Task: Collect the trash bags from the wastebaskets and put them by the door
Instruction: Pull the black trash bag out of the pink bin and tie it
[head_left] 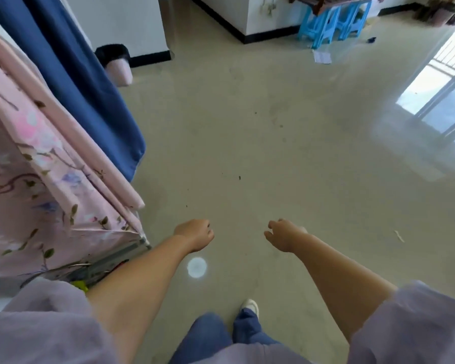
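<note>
The pink wastebasket (119, 70) stands on the floor (247, 143) far ahead and to the left, against the base of the white wall (121, 19) and half tucked behind the hanging blue curtain (90, 82). A black trash bag (112, 52) lines it, its edge folded down over the rim. Both hands are held out low in front of the body and well apart from the basket. The left hand (195, 233) has its fingers curled under and holds nothing; the right hand (281, 233) hangs with fingers loosely bent, also empty. The basket lies up and left of both hands, so the left hand is the nearer one, on the same side as the curtain and the floral pink cloth (37, 166) draped beside the body. The basket stands upright with its mouth facing up, so a reach would probably have to come down on the bag's rim from above after walking forward. No door can be made out for certain; bright glass panels (447, 82) show at the right.
</note>
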